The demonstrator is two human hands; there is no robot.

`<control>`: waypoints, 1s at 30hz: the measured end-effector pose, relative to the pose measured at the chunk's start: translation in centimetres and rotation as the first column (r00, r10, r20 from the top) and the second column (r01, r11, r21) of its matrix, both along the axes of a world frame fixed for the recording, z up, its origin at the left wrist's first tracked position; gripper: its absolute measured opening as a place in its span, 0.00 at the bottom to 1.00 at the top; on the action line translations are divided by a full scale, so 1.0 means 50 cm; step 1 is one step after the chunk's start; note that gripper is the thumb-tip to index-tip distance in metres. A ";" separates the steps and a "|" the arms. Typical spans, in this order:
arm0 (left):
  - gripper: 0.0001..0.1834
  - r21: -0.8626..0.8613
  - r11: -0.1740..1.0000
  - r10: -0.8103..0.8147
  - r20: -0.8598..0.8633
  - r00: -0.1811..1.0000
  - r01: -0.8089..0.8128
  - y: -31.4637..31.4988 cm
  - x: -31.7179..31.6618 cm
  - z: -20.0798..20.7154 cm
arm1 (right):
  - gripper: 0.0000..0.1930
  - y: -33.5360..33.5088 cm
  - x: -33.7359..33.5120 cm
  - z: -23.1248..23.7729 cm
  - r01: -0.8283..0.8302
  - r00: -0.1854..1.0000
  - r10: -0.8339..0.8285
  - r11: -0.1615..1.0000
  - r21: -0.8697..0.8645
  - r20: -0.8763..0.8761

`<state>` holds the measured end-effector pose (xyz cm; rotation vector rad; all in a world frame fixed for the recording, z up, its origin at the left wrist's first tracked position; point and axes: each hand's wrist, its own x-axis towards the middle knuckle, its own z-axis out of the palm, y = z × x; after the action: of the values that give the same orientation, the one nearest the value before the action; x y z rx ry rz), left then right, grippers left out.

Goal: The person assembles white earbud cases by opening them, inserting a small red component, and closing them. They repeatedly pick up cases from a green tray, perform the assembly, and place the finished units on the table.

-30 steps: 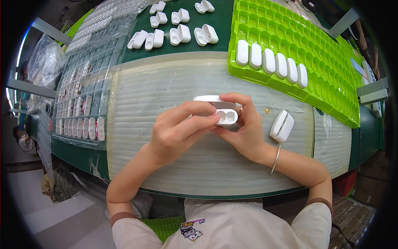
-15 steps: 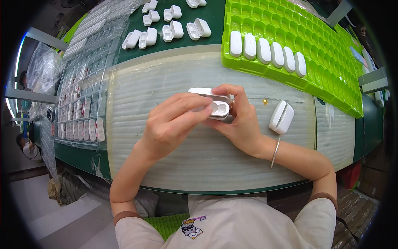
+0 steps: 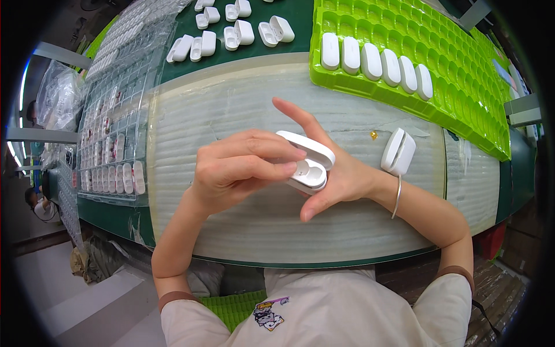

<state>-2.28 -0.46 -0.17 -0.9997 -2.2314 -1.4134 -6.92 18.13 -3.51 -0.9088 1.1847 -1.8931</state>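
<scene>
My left hand (image 3: 231, 168) pinches the near-left side of a white earbud charging case (image 3: 313, 172), whose lid stands raised. Two rounded wells show in the case's base. My right hand (image 3: 347, 168) is spread wide, index finger and thumb stretched apart. The case's right end lies against or just in front of this palm; the remaining right fingers are hidden. Beyond my right wrist, a second white charging case (image 3: 398, 151) sits on the pale ribbed mat (image 3: 231, 98), its lid slightly ajar.
Several white cases with lids up (image 3: 239, 34) stand on the green tabletop (image 3: 254, 55). A lime-green compartment tray (image 3: 462, 113) holds a row of closed cases (image 3: 370, 61). On the left, a clear tray (image 3: 87, 194) holds small white parts. A tiny gold piece (image 3: 374, 135) lies on the mat.
My right hand has loosened from the case, its index finger and thumb spreading apart. The case has turned and shifted slightly right and down, with my left hand still on it.
</scene>
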 end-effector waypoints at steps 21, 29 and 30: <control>0.09 -0.097 0.985 -0.147 -0.029 0.989 0.144 0.002 -0.004 0.012 | 0.64 -0.001 0.009 -0.017 0.130 0.881 -0.108 0.991 0.017 -0.460; 0.13 -0.251 0.959 -0.152 -0.059 0.987 0.133 -0.013 -0.008 0.028 | 0.65 0.004 0.013 -0.007 0.050 0.964 -0.024 0.995 0.091 -0.266; 0.14 -0.315 0.944 -0.141 -0.116 0.983 0.098 -0.013 -0.010 0.035 | 0.65 0.004 0.013 -0.008 0.045 0.971 -0.022 0.995 0.091 -0.239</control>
<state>-2.80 -1.13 1.56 -1.3114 -2.3671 -1.0202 -6.27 18.33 -3.90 -1.0920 1.4276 -1.7724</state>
